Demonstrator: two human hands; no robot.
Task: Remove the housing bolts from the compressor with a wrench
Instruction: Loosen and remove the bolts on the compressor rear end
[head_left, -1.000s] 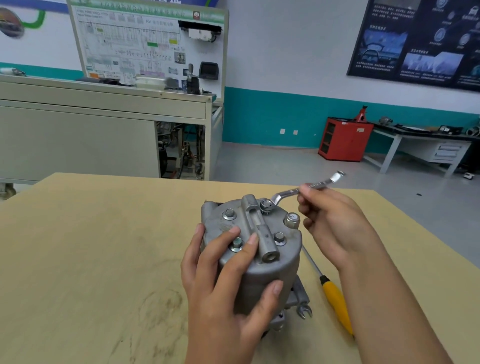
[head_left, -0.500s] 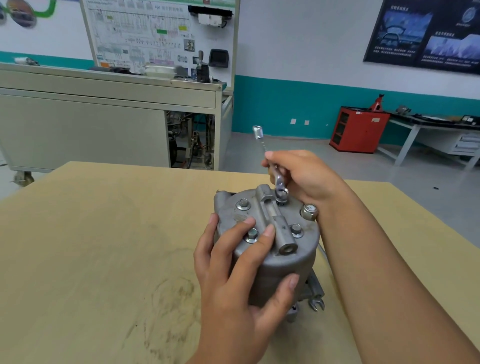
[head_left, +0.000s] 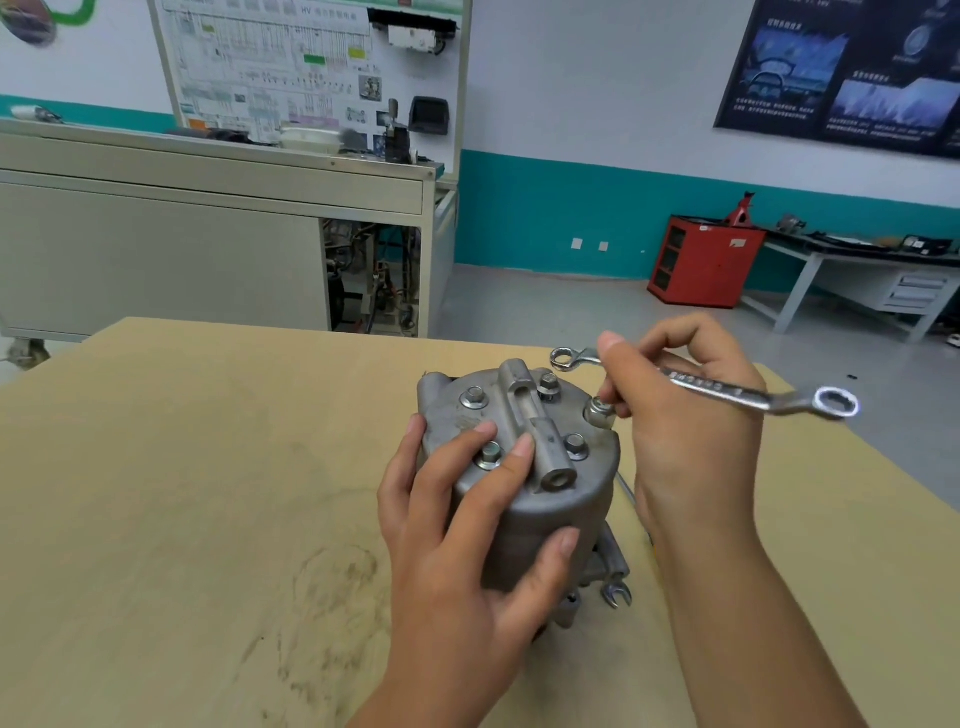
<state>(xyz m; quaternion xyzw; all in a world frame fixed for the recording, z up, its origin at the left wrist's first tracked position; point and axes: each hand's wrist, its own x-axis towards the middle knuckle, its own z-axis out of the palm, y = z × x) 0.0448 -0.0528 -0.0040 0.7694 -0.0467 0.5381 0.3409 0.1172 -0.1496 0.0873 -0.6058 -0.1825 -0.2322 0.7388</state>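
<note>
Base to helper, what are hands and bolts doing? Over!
Left hand grips compressor. Right hand holds wrench, off bolts. Housing bolts in place. Left fingers flank front bolt.

The left hand (head_left: 467, 551) comes up from the lower edge on a bare forearm and grips the compressor (head_left: 535, 519): its fingers (head_left: 496, 470) lie spread over the top face and the thumb presses the near side. The right hand (head_left: 685, 436) reaches in from the lower right, wrist bent. It pinches the wrench (head_left: 727, 388) between thumb and curled fingers, raised clear of the top, with its lower fingertips just beside the bolt (head_left: 598, 410) at the right rim.
</note>
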